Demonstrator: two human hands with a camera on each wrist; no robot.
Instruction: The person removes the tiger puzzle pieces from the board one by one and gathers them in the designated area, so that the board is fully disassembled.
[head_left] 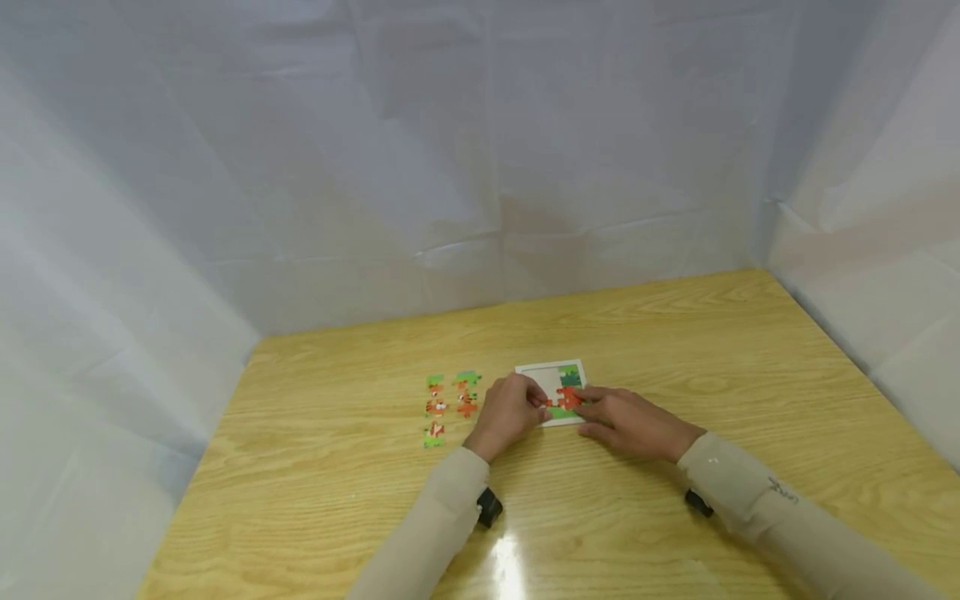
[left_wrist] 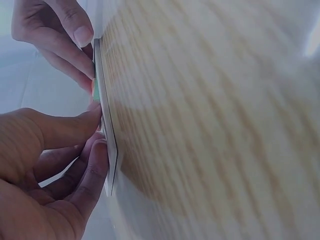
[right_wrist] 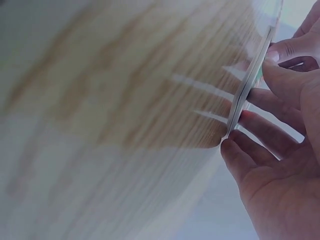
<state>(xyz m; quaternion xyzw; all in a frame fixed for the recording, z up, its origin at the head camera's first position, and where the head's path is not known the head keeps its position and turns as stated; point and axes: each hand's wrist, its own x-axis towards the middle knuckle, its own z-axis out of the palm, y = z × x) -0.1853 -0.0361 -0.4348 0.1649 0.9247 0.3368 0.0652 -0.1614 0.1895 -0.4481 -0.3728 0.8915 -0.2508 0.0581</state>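
A white-bordered puzzle tray [head_left: 540, 365] lies flat on the table between both hands. Its right side and lower edge hold joined jigsaw pieces, with a green one [head_left: 570, 377] at the top corner and a red one [head_left: 567, 400] below. My left hand [head_left: 508, 410] reaches over the tray's left part, thumb and fingertips pinching a small reddish jigsaw piece [head_left: 549, 403] mostly hidden by the fingers. From the right, my right hand [head_left: 633, 423] rests extended fingers on the red piece and the tray's right border. In the left wrist view the tray's edge [left_wrist: 111, 150] shows side-on beneath the fingertips.
Left of the tray, loose jigsaw pieces lie in two columns, one outer [head_left: 436, 408] and one inner [head_left: 467, 400]. The wooden table [head_left: 315, 467] ends at white sheeting [head_left: 450, 167] behind and at the sides. Dark wrist devices [head_left: 489, 507] sit under both sleeves.
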